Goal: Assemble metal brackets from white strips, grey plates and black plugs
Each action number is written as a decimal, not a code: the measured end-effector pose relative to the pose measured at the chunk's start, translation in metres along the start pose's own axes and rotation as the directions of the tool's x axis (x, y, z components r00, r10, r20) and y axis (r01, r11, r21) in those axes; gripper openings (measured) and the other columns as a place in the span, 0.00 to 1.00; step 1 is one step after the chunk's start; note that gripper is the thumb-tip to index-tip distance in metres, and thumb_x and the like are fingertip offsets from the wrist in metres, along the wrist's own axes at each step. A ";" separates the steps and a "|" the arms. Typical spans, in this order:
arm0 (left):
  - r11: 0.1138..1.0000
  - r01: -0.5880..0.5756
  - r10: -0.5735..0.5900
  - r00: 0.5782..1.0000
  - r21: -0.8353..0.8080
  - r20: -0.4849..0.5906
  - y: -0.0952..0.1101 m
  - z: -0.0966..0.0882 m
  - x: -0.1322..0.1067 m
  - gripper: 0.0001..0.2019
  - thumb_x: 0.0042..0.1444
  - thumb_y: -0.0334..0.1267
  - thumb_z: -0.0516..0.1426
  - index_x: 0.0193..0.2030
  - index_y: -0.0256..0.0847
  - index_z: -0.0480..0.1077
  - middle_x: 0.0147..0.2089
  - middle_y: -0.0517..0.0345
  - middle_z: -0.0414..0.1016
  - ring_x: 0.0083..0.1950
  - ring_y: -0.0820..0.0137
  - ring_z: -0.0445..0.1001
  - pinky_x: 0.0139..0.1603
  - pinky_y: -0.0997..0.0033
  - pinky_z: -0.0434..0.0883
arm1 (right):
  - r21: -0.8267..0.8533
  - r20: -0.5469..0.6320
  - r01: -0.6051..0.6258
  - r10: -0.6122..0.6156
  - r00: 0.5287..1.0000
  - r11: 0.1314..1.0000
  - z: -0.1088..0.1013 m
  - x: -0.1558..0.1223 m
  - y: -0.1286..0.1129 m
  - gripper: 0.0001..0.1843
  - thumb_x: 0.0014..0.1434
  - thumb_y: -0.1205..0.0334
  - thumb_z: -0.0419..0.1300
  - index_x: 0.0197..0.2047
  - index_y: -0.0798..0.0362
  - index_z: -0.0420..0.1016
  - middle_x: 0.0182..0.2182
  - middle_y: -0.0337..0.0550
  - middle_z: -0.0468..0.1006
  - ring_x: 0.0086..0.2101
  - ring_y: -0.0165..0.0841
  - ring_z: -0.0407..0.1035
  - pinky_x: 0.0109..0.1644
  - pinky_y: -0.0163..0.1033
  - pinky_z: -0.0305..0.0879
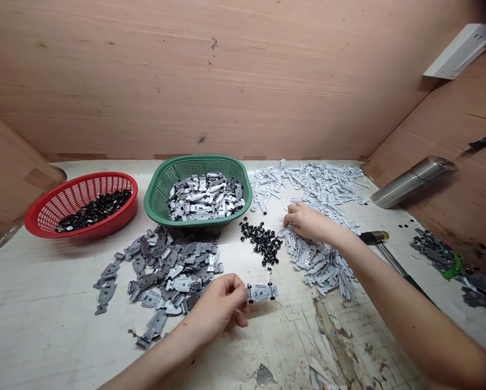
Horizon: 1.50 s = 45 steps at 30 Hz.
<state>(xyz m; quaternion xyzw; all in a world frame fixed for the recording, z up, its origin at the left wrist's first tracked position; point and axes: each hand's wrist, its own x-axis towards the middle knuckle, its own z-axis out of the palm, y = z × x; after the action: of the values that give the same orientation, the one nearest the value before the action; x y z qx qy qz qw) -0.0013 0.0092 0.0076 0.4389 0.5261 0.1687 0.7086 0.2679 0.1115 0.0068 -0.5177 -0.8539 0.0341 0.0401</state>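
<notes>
My left hand (221, 303) pinches one end of a small grey metal plate (263, 292) with black rollers fitted at its corners, lying on the bench. To its left spreads a pile of dark grey metal plates (165, 268). My right hand (306, 221) reaches into a heap of light grey metal strips (320, 254), fingers curled on one of them. Between the hands lies a cluster of small black rollers (262, 242).
A green basket (157, 187) holds assembled grey plates; a red basket (48, 208) holds black parts. A hammer (379, 241) lies right of my forearm. A steel flask (413, 181) leans at the right wall. Scrap pieces (450, 260) lie at far right.
</notes>
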 end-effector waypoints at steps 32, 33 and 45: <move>1.000 -0.016 0.016 1.000 0.002 0.018 -0.003 0.001 0.002 0.10 0.50 0.42 0.54 0.25 0.40 0.58 0.24 0.64 0.68 0.23 0.74 0.71 0.28 0.73 0.66 | 0.802 0.129 -0.334 0.402 0.907 0.495 -0.009 -0.130 -0.090 0.08 0.57 0.56 0.58 0.32 0.51 0.73 0.25 0.41 0.71 0.23 0.30 0.66 0.24 0.35 0.64; 1.000 -0.019 0.019 1.000 0.006 0.020 -0.003 0.001 0.002 0.10 0.51 0.42 0.54 0.25 0.40 0.58 0.24 0.64 0.67 0.23 0.74 0.71 0.28 0.72 0.66 | 0.877 0.222 -0.361 0.398 0.890 0.317 -0.010 -0.127 -0.093 0.09 0.55 0.55 0.61 0.32 0.52 0.72 0.24 0.40 0.72 0.22 0.30 0.67 0.24 0.35 0.65; 0.998 -0.061 0.061 0.998 -0.005 0.031 -0.005 -0.001 0.003 0.10 0.51 0.43 0.55 0.26 0.40 0.60 0.24 0.64 0.67 0.24 0.74 0.70 0.28 0.72 0.66 | 0.890 0.411 -0.238 0.458 0.788 -0.390 0.013 -0.095 -0.138 0.16 0.51 0.54 0.65 0.27 0.56 0.66 0.19 0.36 0.74 0.16 0.20 0.62 0.16 0.24 0.56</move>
<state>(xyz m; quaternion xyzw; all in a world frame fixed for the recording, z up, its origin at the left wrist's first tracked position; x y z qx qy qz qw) -0.0018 0.0090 0.0022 0.4559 0.5009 0.1846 0.7121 0.1886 -0.0370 0.0041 -0.5262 -0.2742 0.6527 0.4711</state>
